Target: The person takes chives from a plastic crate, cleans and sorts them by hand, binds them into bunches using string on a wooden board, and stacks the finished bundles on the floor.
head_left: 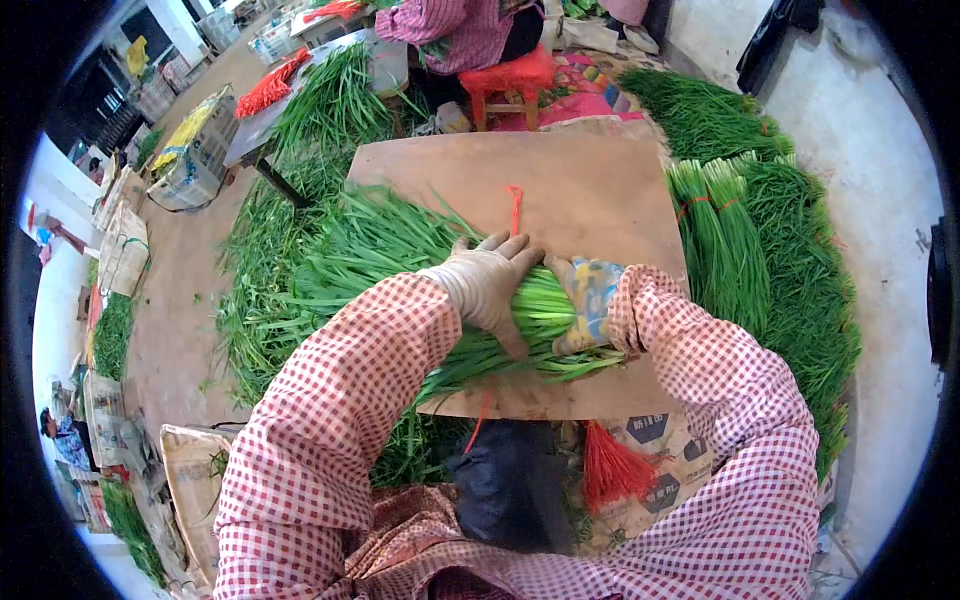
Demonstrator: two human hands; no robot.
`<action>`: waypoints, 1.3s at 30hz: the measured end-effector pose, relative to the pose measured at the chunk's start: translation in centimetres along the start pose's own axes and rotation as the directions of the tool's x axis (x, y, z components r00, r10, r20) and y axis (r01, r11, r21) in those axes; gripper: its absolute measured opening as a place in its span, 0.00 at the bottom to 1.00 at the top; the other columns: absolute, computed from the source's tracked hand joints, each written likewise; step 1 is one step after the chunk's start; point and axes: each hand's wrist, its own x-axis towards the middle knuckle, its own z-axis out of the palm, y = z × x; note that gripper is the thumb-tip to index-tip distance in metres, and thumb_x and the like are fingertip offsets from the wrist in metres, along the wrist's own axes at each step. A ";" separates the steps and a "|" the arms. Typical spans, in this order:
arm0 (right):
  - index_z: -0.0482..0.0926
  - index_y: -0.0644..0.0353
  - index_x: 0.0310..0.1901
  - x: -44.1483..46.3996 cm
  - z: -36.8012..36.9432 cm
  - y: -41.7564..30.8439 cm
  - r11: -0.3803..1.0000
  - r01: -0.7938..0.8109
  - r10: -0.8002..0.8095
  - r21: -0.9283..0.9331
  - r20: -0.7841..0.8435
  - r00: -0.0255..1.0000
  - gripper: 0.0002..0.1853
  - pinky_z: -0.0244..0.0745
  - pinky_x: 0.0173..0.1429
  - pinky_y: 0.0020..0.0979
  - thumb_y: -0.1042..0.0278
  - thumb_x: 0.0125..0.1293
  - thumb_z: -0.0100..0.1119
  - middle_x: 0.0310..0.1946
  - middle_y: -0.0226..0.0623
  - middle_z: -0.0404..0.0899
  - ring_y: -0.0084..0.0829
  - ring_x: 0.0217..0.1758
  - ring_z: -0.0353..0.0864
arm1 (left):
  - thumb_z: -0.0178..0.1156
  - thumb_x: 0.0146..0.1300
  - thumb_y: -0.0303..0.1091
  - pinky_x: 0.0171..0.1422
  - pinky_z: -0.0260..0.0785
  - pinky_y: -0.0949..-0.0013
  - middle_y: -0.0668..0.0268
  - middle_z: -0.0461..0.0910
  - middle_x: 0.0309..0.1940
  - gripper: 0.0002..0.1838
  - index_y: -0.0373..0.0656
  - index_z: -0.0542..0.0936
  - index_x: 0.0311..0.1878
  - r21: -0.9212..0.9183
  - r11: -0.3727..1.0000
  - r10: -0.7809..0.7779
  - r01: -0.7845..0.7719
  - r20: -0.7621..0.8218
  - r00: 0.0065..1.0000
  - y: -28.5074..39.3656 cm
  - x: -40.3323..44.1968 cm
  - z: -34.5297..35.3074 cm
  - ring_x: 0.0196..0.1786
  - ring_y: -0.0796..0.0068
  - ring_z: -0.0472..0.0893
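Note:
A loose bundle of garlic chives (pixel 370 245) lies across a brown board (pixel 600 185), leaves to the left and pale stalk ends to the right. My left hand (pixel 490 285), in a pale, soiled glove, rests on top of the stalks with its fingers spread. At the stalk ends, my right hand (pixel 585 300), in a glove with a blue and yellow patterned cuff, cups around them with thumb and fingers on opposite sides. A red tie (pixel 516 205) runs under the bundle, one end showing beyond it and the other hanging over the near edge.
Tied chive bundles (pixel 715 230) and more chives (pixel 800 270) lie along the right wall. Red ties (pixel 615 470) hang below the board's near edge. Ahead, a person in a checked shirt (pixel 465 35) sits on a red stool (pixel 510 80). Loose leaves (pixel 265 270) cover the floor at left.

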 end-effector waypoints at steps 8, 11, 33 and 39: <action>0.57 0.63 0.68 -0.2 0.2 -0.4 0.996 -0.044 0.046 -0.074 0.026 0.999 0.56 0.66 0.68 0.40 0.41 0.41 0.73 0.62 0.55 0.67 0.48 0.65 0.69 | 0.77 0.22 0.62 0.73 0.46 0.40 0.52 0.69 0.63 0.68 0.41 0.58 0.70 -0.044 0.998 -0.044 0.048 0.085 0.995 1.0 -0.4 -1.1 0.68 0.54 0.66; 0.59 0.61 0.67 0.3 -0.9 0.1 1.000 0.009 -0.009 0.005 0.133 0.991 0.54 0.66 0.66 0.41 0.38 0.42 0.72 0.58 0.55 0.70 0.47 0.62 0.71 | 0.77 0.23 0.61 0.71 0.50 0.38 0.53 0.70 0.62 0.66 0.41 0.59 0.69 -0.060 0.997 -0.050 0.056 0.095 0.994 1.1 -0.7 -1.0 0.68 0.55 0.67; 0.78 0.56 0.46 11.6 -0.7 9.1 0.910 -0.288 0.244 -0.299 -0.179 0.953 0.17 0.74 0.53 0.45 0.52 0.65 0.52 0.44 0.48 0.80 0.47 0.50 0.79 | 0.77 0.25 0.60 0.71 0.47 0.35 0.57 0.71 0.61 0.60 0.42 0.64 0.65 -0.143 0.990 -0.004 0.002 -0.016 1.000 0.3 -0.9 0.0 0.67 0.57 0.67; 0.79 0.58 0.38 5.8 -4.9 4.6 0.989 -0.040 -0.017 -0.143 -0.379 0.925 0.13 0.77 0.42 0.42 0.56 0.65 0.54 0.33 0.48 0.81 0.48 0.37 0.81 | 0.77 0.23 0.60 0.72 0.47 0.36 0.58 0.71 0.61 0.60 0.42 0.66 0.64 -0.172 0.985 -0.019 0.018 -0.001 1.000 0.2 -1.0 -0.2 0.67 0.59 0.67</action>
